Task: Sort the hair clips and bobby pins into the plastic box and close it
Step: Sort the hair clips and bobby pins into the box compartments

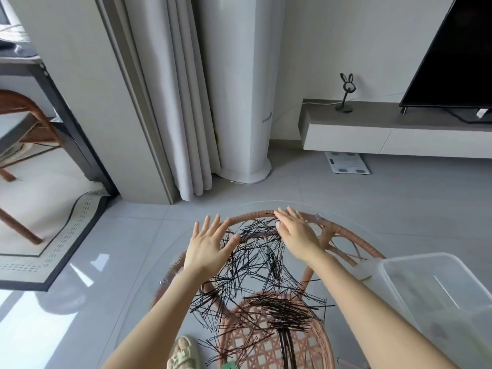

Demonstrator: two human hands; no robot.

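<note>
Bright daylight, floor [87, 265] glare, wide-angle edge distortion.

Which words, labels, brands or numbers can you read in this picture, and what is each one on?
No text can be read.
Grey marks on the bathroom scale: too blurred.
The white tag under the television: too small.

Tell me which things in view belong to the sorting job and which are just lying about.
Job: bobby pins scattered on the glass table, plastic box at its right, left hand and right hand open over the pins.
Lying about: television, rabbit-eared stand, floor scale, slipper, rug.
</note>
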